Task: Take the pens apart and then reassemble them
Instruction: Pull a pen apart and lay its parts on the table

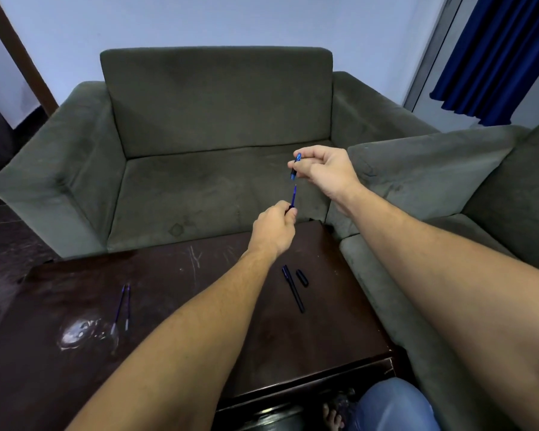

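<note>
My right hand (325,172) pinches a blue pen barrel (295,166), held above the far edge of the dark table (175,306). Just below it, my left hand (274,228) grips the black tip end of a thin blue refill (293,195) that points up toward the barrel. A small gap separates refill and barrel. On the table lie a dark pen (293,289) and, beside it, a short dark cap (302,278). Two thin refills (123,306) lie side by side at the table's left.
A grey sofa (215,135) stands behind the table and another sofa (448,181) to its right. A crumpled clear plastic wrapper (81,332) lies at the table's left front. My knee in jeans (392,405) shows at the bottom right.
</note>
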